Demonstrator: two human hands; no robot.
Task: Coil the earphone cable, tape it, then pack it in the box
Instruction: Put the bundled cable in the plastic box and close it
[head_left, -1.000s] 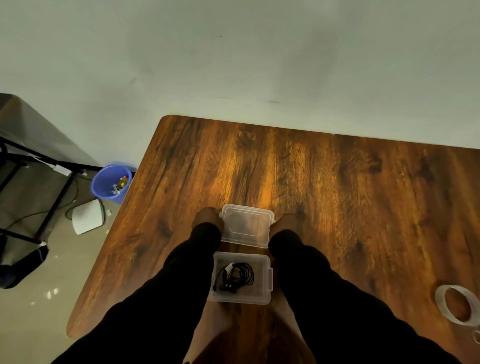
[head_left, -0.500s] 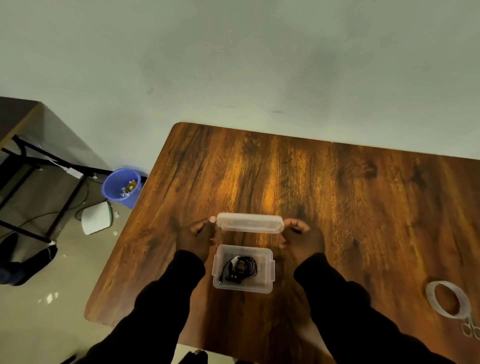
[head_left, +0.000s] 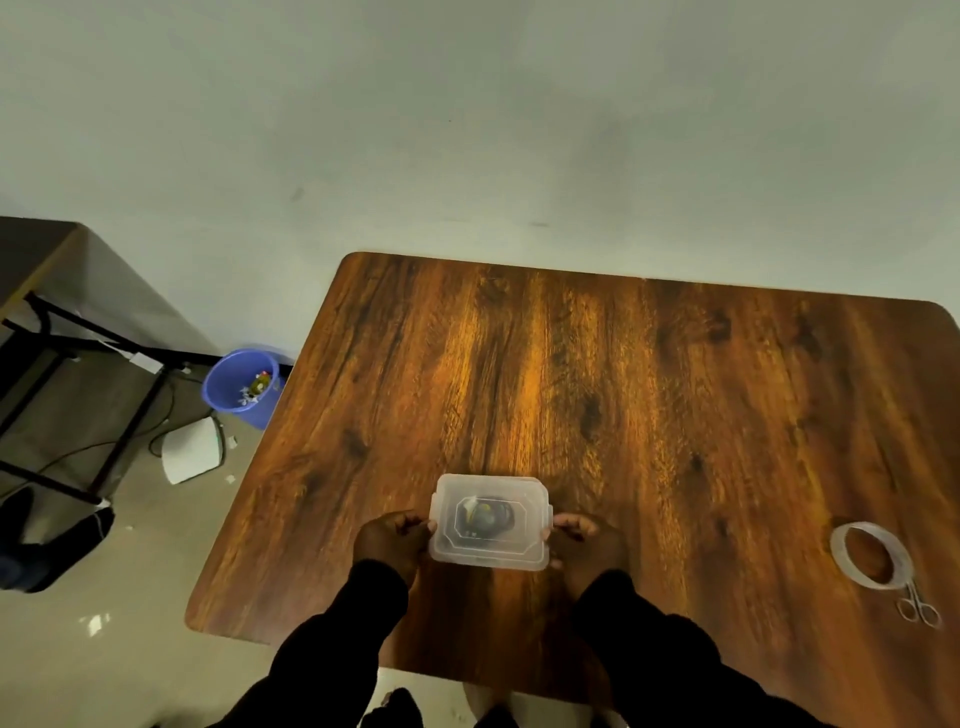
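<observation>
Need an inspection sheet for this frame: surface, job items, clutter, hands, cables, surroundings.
Surface: wooden table, glare down the middle.
Job's things: clear plastic box with lid on; dark coiled earphone seen through it.
Clutter: tape roll and small scissors at the table's right edge.
Grippers: left hand and right hand hold the box by its short sides, fingers at the lid's edges.
Cables: a dark cable on the floor by the black frame.
Surroundings: blue bin with litter, white object on the floor, plain wall.
</observation>
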